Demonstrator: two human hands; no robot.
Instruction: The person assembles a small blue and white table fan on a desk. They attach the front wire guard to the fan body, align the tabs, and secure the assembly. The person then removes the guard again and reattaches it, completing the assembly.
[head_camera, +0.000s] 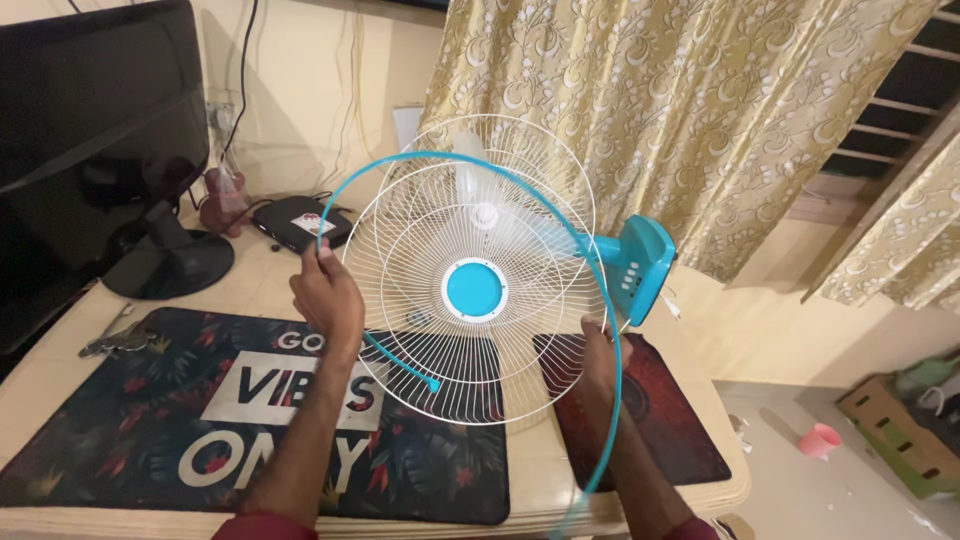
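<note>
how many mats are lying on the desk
2: a large dark floral mat with white lettering under the left hand, and a smaller dark red mat by the right hand, partly hidden behind the fan grille.

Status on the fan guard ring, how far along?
Done: white front grille sits against the fan, blue hub cap centred. In hand: left hand and right hand hold the blue rim ring, which arcs loosely over the top. Left: ring's free end hangs across the grille, not seated around the edge.
</note>
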